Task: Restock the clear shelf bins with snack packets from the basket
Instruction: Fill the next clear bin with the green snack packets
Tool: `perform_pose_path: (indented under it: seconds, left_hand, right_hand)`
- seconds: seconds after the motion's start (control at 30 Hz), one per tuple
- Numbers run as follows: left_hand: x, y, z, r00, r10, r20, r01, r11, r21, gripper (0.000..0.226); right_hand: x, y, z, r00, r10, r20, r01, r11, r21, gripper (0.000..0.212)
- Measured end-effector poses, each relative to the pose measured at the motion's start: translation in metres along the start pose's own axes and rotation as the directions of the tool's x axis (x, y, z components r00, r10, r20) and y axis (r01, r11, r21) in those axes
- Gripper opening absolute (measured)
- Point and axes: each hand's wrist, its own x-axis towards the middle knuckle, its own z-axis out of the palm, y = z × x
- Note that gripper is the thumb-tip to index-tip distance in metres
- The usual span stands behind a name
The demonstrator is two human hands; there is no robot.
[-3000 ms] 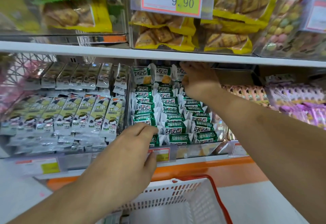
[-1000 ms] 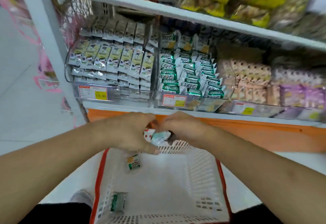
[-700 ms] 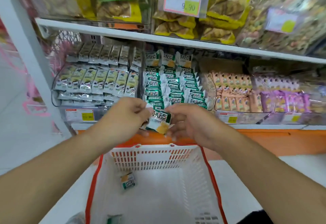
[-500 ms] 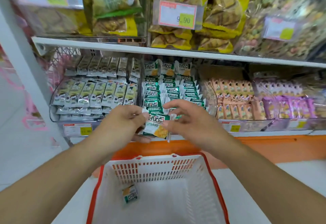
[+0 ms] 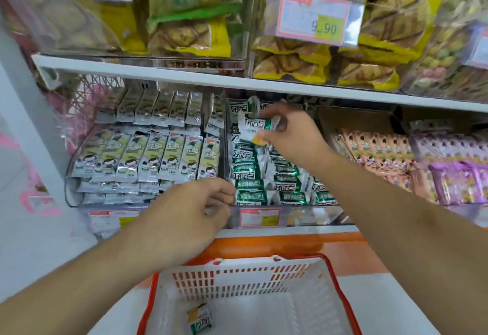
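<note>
One green packet [image 5: 253,126], pinched in right hand [image 5: 290,136], is now up over the back of the green bin [image 5: 264,206], no longer shared with left hand [image 5: 190,215], which hangs loosely curled, empty, at the bin's front. One packet left in basket [image 5: 250,274]; restock nearly done.

On my feed the packet [image 5: 253,127] in the right hand [image 5: 290,136] is green and white with an orange-yellow corner, matching the green-and-white rows in the clear bin [image 5: 266,176]. The neighbouring bin [image 5: 148,155] holds silver packets with pale yellow panels. The basket [image 5: 245,279] is white, trimmed orange-red. Above sit yellow bags [image 5: 290,68]; to the right, pink [image 5: 375,149] and purple packets [image 5: 456,179].
</note>
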Motion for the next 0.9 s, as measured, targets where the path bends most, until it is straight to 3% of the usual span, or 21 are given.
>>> perform_pose_path:
  seconds: [0.2, 0.47, 0.73, 0.9]
  left_hand:
    - [0.003, -0.001, 0.002, 0.999, 0.039, -0.026, -0.037, 0.998, 0.059, 0.032]
    - [0.003, -0.002, 0.004, 1.000, 0.028, -0.001, -0.028, 0.998, 0.059, 0.031]
    - [-0.002, 0.001, 0.000, 0.998, 0.046, 0.032, -0.047, 0.998, 0.041, 0.031]
    - [-0.012, -0.003, -0.005, 0.993, 0.027, 0.113, -0.026, 1.000, -0.009, 0.013]
  right_hand:
    - [0.073, 0.012, 0.034, 1.000, -0.004, 0.006, 0.004, 0.992, -0.126, 0.029]
    - [0.084, 0.032, 0.059, 0.990, -0.124, -0.073, 0.097, 0.950, -0.298, 0.031]
    - [0.054, 0.029, 0.042, 0.965, -0.246, -0.088, 0.227, 0.956, -0.186, 0.034]
    - [-0.037, -0.005, 0.014, 0.970, -0.244, 0.008, 0.243, 0.961, -0.134, 0.018]
